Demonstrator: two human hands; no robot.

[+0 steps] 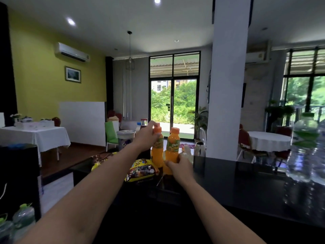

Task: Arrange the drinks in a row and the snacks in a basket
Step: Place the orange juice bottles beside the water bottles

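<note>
Two orange juice bottles with orange caps stand close together on the black counter (228, 182). My left hand (146, 136) grips the left orange bottle (157, 152) around its neck and shoulder. My right hand (179, 167) wraps the lower body of the right orange bottle (173, 147). In front of them lies a yellow snack bag (140, 170), and another yellow packet (98, 163) lies further left. A dark bottle with a red cap (143, 122) shows behind my left hand. No basket is visible.
Clear water bottles (304, 148) stand at the counter's right edge, and more green-capped bottles (22, 215) sit at the lower left. A lidded tub (125, 138) stands behind the snacks. A white pillar (226, 85) rises beyond the counter.
</note>
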